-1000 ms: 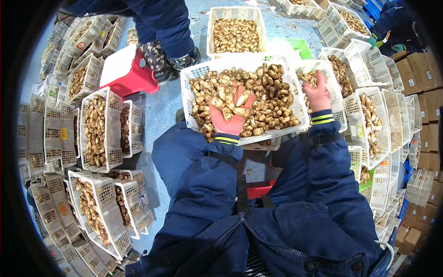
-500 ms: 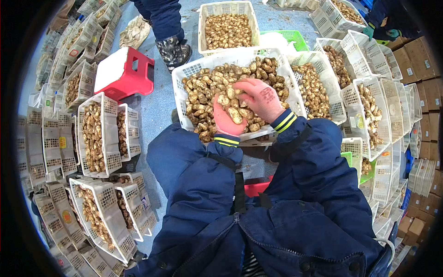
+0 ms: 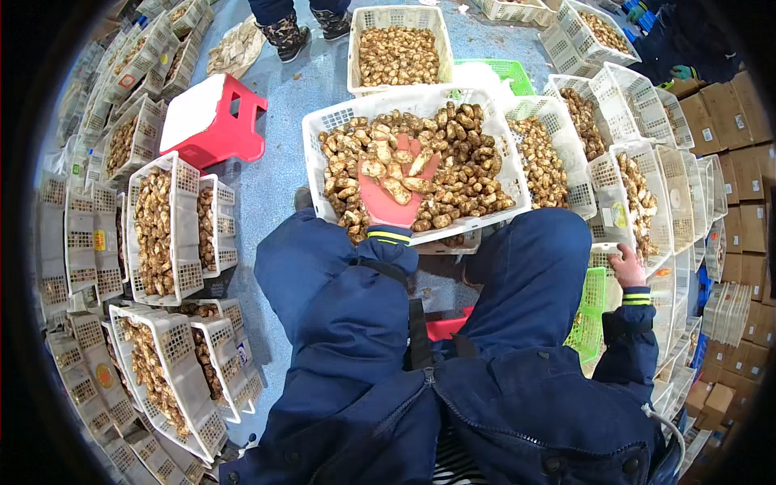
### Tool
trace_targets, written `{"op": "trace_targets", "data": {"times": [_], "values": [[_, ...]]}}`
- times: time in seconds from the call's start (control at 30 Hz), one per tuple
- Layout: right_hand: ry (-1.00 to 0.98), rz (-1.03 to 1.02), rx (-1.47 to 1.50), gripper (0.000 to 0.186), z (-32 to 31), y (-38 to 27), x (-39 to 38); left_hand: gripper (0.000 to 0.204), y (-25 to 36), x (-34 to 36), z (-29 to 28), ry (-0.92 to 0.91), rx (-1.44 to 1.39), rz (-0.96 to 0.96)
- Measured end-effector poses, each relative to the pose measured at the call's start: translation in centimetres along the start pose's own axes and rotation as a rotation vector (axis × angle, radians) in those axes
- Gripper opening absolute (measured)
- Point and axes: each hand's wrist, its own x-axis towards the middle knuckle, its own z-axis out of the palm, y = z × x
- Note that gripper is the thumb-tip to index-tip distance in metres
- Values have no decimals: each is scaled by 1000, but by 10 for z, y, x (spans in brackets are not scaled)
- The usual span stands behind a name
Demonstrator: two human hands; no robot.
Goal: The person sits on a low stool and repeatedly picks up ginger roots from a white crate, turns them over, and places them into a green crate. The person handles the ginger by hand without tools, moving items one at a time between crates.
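Observation:
My left hand (image 3: pixel 390 202) is palm up over a large white crate (image 3: pixel 420 99), its fingers pointing away from me. Several small brown-and-cream pieces (image 3: pixel 394 171), which look like tubers, lie across the palm and fingers. Beneath it, the crate holds a heap of similar, darker brown tubers (image 3: pixel 469 162). Off to the right, my right hand (image 3: pixel 627 267) is beside the near edge of a white crate of tubers (image 3: pixel 638 202). Its fingers are partly bent and slightly apart, and I see nothing in them.
A green crate (image 3: pixel 592 311) stands near my right wrist. Crates of tubers (image 3: pixel 166 230) line the left side, others (image 3: pixel 550 162) the right. A red stool with a white top (image 3: pixel 210 121) is at the left. Cardboard boxes (image 3: pixel 744 178) are stacked at far right. Other people stand beyond.
My right hand has left the tubers over the big crate and moved right, to the side crate. My left hand stays palm up with its tubers. The person beyond has stepped farther off.

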Motion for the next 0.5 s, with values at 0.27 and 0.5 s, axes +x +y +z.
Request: {"op": "trace_targets", "data": {"times": [0.27,0.5], "values": [[14,-1062,740,30,-33,-238,-32,62,-8,-8,2,-129,-48,-46],[-130,-1069,807,40,12,-357,-43,55,4,-5,-8,-48,4,45]]}}
